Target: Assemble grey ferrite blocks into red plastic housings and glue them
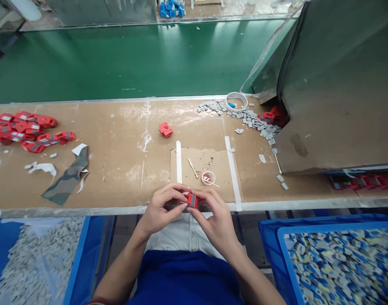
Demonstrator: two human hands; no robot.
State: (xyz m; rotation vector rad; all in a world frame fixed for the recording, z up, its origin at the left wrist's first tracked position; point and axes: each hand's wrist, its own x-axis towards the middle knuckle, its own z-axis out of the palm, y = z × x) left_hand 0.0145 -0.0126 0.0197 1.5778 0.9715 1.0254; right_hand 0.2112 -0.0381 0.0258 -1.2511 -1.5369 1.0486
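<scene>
Both of my hands meet at the table's front edge around one small red part with a grey stripe (191, 200). My left hand (164, 208) pinches its left side between thumb and fingers. On the right side, my right hand (214, 214) grips the same part. Just beyond the hands, a small round cup (208, 178) with a stick in it stands on a cardboard piece (221, 163) taped to the table. A cotton swab (192, 168) lies left of the cup. Farther back sits a single red part (165, 129).
Red parts (29, 127) are heaped at the left, near a camouflage strip (68, 178). Small grey pieces (254, 120) and a tape roll (236, 102) lie back right, beside a large dark panel (333, 93). Blue bins (92, 250) (270, 241) flank me below the table.
</scene>
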